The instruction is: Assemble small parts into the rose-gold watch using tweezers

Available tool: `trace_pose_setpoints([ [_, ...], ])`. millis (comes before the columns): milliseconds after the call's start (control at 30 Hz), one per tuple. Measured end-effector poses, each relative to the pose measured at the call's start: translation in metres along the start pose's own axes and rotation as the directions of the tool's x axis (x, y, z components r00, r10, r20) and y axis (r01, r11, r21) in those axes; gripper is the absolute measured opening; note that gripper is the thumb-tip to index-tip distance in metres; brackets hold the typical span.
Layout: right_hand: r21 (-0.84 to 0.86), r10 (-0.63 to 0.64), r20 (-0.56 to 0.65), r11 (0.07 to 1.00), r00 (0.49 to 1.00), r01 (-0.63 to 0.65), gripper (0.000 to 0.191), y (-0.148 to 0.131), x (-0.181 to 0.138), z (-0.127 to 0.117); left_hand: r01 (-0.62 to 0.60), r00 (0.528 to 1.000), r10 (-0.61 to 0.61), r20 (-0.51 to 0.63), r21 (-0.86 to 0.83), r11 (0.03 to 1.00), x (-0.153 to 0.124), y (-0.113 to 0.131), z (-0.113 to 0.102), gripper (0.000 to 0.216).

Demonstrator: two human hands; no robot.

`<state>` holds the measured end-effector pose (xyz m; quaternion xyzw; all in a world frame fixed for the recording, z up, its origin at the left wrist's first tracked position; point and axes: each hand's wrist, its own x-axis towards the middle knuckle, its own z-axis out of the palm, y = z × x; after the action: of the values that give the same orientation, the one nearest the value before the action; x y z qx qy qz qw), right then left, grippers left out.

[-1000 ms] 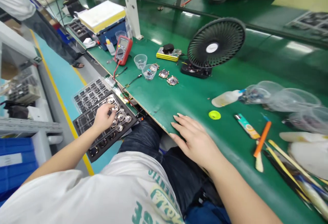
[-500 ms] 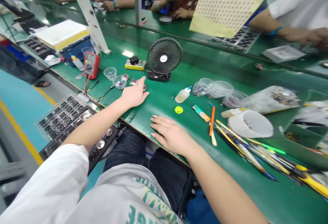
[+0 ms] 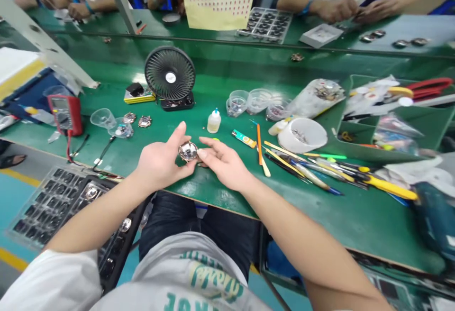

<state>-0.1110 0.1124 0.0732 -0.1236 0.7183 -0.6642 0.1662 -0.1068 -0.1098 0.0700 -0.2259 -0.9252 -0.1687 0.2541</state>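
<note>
My left hand (image 3: 161,161) is closed round a round metal watch case (image 3: 188,151), held just above the green bench (image 3: 227,192). My right hand (image 3: 223,161) meets it from the right, its fingertips pinching the case's edge. Two more watch cases (image 3: 138,120) lie on the bench to the left, beside a clear cup with parts (image 3: 121,129). A black tray of watch cases (image 3: 106,221) rests low at my left, beside my knee.
A small black fan (image 3: 169,75), a glue bottle (image 3: 213,121), a lighter (image 3: 243,138), clear cups (image 3: 249,102), a white bowl (image 3: 302,135) and several sticks and tools (image 3: 313,166) lie ahead and right. A red multimeter (image 3: 66,112) stands left. Other people's hands work across the bench.
My left hand left the tray, reached to the cases near the fan and brought one back in front of me. My right hand lifted off the bench and joined it.
</note>
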Motion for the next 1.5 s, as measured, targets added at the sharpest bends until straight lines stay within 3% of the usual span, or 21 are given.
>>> trace_pose_setpoints([
  [67,0.297,0.100,0.121,0.946,0.988,-0.132,0.064,-0.002,0.001,0.002,-0.105,0.994,0.105,-0.043,0.009,0.994,-0.002,0.012,-0.003,0.086],
  [167,0.456,0.141,0.235,0.858,0.962,-0.237,0.058,-0.004,-0.001,0.008,-0.142,0.989,0.139,-0.040,-0.073,0.987,-0.008,0.020,-0.002,0.078],
  [367,0.492,0.177,0.297,0.814,0.938,-0.309,0.064,0.000,-0.004,0.020,0.086,0.996,-0.089,-0.001,-0.255,0.963,-0.038,0.020,0.007,0.081],
  [500,0.406,0.146,0.303,0.874,0.942,-0.266,0.058,0.003,-0.005,0.021,0.088,0.992,-0.115,-0.059,-0.337,0.937,-0.051,0.021,0.010,0.080],
  [600,0.241,0.058,0.240,0.963,0.969,-0.117,0.049,0.003,-0.008,0.017,0.032,0.987,-0.088,-0.137,-0.364,0.931,-0.051,0.021,0.013,0.084],
  [667,0.016,-0.098,0.156,0.995,0.983,0.097,0.036,0.003,-0.011,0.013,-0.004,0.979,-0.072,-0.192,-0.369,0.930,-0.050,0.020,0.015,0.086],
  [733,-0.269,-0.341,0.149,0.890,0.928,0.370,0.027,0.005,-0.013,0.008,-0.034,0.974,-0.054,-0.222,-0.376,0.926,-0.048,0.018,0.016,0.086],
  [800,-0.455,-0.523,0.237,0.685,0.819,0.569,0.029,0.007,-0.013,0.002,-0.046,0.977,-0.040,-0.212,-0.384,0.922,-0.048,0.016,0.015,0.084],
  [867,-0.519,-0.593,0.307,0.551,0.744,0.653,0.031,0.008,-0.013,-0.001,-0.034,0.981,-0.042,-0.189,-0.378,0.925,-0.050,0.014,0.014,0.082],
  [900,-0.536,-0.598,0.320,0.525,0.735,0.661,0.031,0.008,-0.013,-0.002,-0.022,0.982,-0.050,-0.183,-0.372,0.928,-0.051,0.013,0.013,0.081],
  [967,-0.563,-0.562,0.315,0.538,0.765,0.627,0.029,0.005,-0.013,-0.001,-0.009,0.982,-0.063,-0.178,-0.377,0.926,-0.055,0.013,0.011,0.082],
  [1000,-0.576,-0.516,0.297,0.575,0.804,0.582,0.028,0.003,-0.014,0.000,-0.004,0.982,-0.071,-0.174,-0.396,0.918,-0.058,0.012,0.010,0.082],
  [1067,-0.617,-0.351,0.262,0.656,0.899,0.436,0.033,-0.001,-0.016,0.005,0.015,0.985,-0.093,-0.144,-0.465,0.885,-0.064,0.011,0.007,0.080],
  [1133,-0.708,-0.159,0.261,0.639,0.952,0.301,0.041,-0.006,-0.018,0.012,0.055,0.990,-0.114,-0.081,-0.527,0.848,-0.068,0.009,0.005,0.078],
  [1267,-0.888,0.024,0.315,0.359,0.949,0.286,0.035,-0.022,-0.018,0.015,0.080,0.992,-0.021,0.124,-0.491,0.868,-0.066,0.003,0.009,0.077],
  [1333,-0.924,0.058,0.282,0.286,0.958,0.255,0.042,-0.034,-0.020,0.006,0.047,0.973,0.052,0.223,-0.417,0.908,-0.062,0.002,0.013,0.075],
  [1400,-0.961,0.055,0.166,0.233,0.985,0.149,0.044,-0.047,-0.029,-0.011,0.025,0.963,0.075,0.260,-0.360,0.933,-0.059,0.001,0.016,0.072],
  [1500,-0.986,-0.028,-0.163,0.050,0.986,-0.161,0.037,-0.058,-0.057,-0.046,0.018,0.969,0.069,0.238,-0.345,0.939,-0.059,0.002,0.020,0.067],
])
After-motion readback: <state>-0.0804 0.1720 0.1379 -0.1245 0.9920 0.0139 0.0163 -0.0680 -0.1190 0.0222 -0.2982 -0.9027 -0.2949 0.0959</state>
